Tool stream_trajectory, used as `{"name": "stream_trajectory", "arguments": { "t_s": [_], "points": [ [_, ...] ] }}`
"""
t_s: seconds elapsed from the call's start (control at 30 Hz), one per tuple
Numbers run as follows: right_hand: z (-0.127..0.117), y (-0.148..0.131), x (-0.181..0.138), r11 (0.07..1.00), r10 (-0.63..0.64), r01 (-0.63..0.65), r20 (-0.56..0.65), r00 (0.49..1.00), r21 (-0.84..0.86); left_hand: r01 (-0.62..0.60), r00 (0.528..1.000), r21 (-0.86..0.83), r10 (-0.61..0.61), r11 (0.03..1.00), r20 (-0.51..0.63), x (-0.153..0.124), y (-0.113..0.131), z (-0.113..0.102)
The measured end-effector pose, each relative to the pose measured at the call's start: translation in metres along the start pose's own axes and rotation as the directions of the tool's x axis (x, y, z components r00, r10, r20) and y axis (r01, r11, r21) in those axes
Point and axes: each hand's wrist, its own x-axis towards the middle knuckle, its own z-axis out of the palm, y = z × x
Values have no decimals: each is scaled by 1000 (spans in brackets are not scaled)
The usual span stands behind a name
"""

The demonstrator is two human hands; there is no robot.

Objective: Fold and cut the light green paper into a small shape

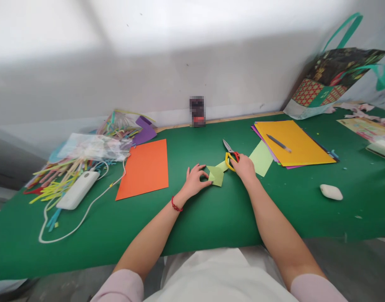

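Note:
A small folded piece of light green paper (217,176) is pinched at its left edge between the thumb and fingers of my left hand (194,182). My right hand (243,166) has its fingers on the yellow and red handles of a pair of scissors (230,155), whose blades point away toward the wall. Partly behind the scissors' handles lies a narrow light green paper strip (223,166). To the right of my right hand rests a larger light green sheet (261,159), partly under a stack of coloured paper.
An orange sheet (145,170) lies left; beyond it are a white power bank (79,191) with a cable and heaped paper strips (50,184). Right are yellow paper (296,142) bearing a pen (278,142), a white case (331,192) and a bag (324,90). A phone (197,112) stands against the wall.

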Motion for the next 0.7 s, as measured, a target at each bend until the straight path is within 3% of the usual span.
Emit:
{"name": "stream_trajectory", "arguments": {
  "t_s": [0.23, 0.43, 0.57, 0.7],
  "points": [
    [4, 3, 2, 993, -52, 58, -53, 997, 102, -23, 999, 8, 23, 1000, 46, -1, 2, -1],
    [4, 1, 2, 995, -48, 50, -25, 999, 86, 7, 997, 11, -6, 1000, -80, 0, 14, 12],
    [1, 4, 4, 994, -58, 61, -28, 998, 96, 7, 997, 27, -5, 1000, -73, 0, 24, 25],
    [-5, 10, 8, 994, -29, 31, -21, 999, 105, -39, 996, -59, 35, 997, -80, 1, 20, 24]
  ]
}}
